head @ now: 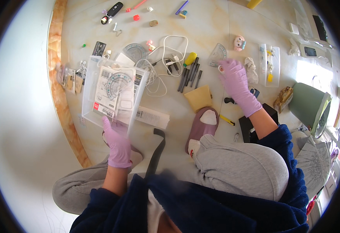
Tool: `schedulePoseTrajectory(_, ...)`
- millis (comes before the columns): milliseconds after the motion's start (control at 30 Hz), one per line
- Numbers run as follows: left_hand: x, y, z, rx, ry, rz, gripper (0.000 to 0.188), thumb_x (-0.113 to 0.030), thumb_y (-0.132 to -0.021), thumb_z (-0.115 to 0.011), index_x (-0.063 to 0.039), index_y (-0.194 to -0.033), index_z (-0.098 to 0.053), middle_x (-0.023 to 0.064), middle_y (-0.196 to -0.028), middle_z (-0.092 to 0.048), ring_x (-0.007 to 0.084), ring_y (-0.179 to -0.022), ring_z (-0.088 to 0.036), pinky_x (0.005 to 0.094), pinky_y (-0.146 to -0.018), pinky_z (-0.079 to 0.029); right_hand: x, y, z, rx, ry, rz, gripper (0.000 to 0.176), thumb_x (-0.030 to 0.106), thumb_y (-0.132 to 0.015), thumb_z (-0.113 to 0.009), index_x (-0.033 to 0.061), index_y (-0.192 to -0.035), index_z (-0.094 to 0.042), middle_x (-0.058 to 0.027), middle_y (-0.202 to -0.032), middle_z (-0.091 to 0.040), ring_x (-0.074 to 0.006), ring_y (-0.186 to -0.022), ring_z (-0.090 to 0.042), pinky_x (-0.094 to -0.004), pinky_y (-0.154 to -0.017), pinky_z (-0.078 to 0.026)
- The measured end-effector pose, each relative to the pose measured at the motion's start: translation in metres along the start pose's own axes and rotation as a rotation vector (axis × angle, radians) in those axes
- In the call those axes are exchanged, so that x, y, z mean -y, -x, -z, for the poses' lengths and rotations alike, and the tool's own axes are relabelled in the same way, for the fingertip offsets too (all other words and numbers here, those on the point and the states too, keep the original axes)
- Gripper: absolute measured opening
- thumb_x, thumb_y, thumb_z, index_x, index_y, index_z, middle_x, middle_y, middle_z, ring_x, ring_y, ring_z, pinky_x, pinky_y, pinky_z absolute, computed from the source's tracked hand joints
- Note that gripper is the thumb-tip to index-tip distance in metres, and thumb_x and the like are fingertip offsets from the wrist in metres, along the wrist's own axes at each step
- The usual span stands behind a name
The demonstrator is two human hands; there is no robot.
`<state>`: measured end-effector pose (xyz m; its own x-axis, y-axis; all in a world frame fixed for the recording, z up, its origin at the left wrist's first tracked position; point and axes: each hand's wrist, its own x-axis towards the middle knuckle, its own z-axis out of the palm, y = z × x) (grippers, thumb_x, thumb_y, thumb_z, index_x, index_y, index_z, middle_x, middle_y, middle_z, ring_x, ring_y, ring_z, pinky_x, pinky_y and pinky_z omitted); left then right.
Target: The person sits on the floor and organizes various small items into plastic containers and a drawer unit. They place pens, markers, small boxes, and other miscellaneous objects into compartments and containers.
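My left hand (118, 145), in a lilac glove, grips the near wall of a clear plastic bin (87, 90) and holds it tilted above the floor. Inside the bin lie a clear semicircular protractor (118, 85) and flat printed packets (104, 100) that bear writing. My right hand (236, 81), gloved the same way, is curled around a small white round thing (221, 69), perhaps a roll; its far side is hidden by the fingers. Just beyond those fingers a clear triangular protractor (218, 54) rests on the floor. Crumpled white paper (251, 70) lies to the right of this hand.
Several black pens (189, 74), a white cable (184, 43), a yellow sticky-note pad (198, 97) and a yellow utility knife (227, 120) lie on the floor. A clear divided tray (276, 65), a black box (247, 126) and a green bin (308, 102) stand to the right. A car key (114, 9) lies far left.
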<state>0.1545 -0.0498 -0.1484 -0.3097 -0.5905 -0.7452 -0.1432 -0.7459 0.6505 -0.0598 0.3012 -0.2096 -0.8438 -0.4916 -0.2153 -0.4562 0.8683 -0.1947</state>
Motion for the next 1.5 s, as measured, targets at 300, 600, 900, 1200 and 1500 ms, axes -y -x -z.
schedulePoseTrajectory(300,0.002,0.006,-0.005,0.064,-0.080,0.027,0.066,-0.048,-0.103,-0.040,0.003,-0.143,-0.037,0.0174,-0.144,-0.046,0.0299,-0.132,-0.045,0.0410,-0.113,-0.032,0.042,0.007,-0.002,0.464,-0.454,0.015,0.041,0.029,-0.079,-0.072,0.0074,-0.113,-0.063,-0.0130,-0.103,-0.068,-0.0312,-0.099,-0.064,-0.0413,-0.089,-0.050)
schedulePoseTrajectory(600,0.016,0.021,-0.015,0.055,-0.251,-0.028,0.051,-0.040,-0.102,-0.050,-0.002,-0.137,-0.047,0.0073,-0.120,-0.062,0.0177,-0.101,-0.060,0.0318,-0.082,-0.047,0.054,-0.029,0.105,0.173,-1.235,-0.190,0.041,0.004,-0.087,-0.068,0.0025,-0.127,-0.058,-0.0108,-0.113,-0.065,-0.0130,-0.102,-0.062,-0.0283,-0.086,-0.052)
schedulePoseTrajectory(900,0.031,0.034,-0.020,0.148,-0.282,-0.015,0.047,-0.034,-0.100,-0.058,-0.004,-0.135,-0.050,-0.0024,-0.098,-0.063,0.0051,-0.072,-0.049,0.0224,-0.061,-0.038,0.126,-0.041,0.094,-0.251,-0.290,0.569,0.052,0.014,-0.076,-0.075,0.0156,-0.125,-0.061,-0.0071,-0.118,-0.060,-0.0307,-0.103,-0.059,-0.0429,-0.087,-0.050)
schedulePoseTrajectory(1200,0.024,0.035,-0.022,0.132,-0.253,0.018,0.054,-0.033,-0.101,-0.057,-0.002,-0.142,-0.042,0.0066,-0.119,-0.062,0.0171,-0.101,-0.063,0.0311,-0.085,-0.051,0.126,-0.006,0.066,-0.092,-0.101,0.595,0.058,0.014,-0.074,-0.069,0.0159,-0.130,-0.056,-0.0029,-0.132,-0.053,-0.0246,-0.130,-0.043,-0.0508,-0.111,-0.027)
schedulePoseTrajectory(1500,0.024,0.029,-0.022,0.120,-0.269,0.039,0.045,-0.038,-0.103,-0.050,-0.005,-0.134,-0.048,0.0068,-0.127,-0.059,0.0199,-0.113,-0.058,0.0349,-0.094,-0.046,0.111,-0.016,0.072,-0.250,-0.324,0.567,0.044,0.008,-0.083,-0.059,0.0096,-0.127,-0.059,-0.0040,-0.105,-0.066,-0.0204,-0.105,-0.063,-0.0398,-0.103,-0.039)
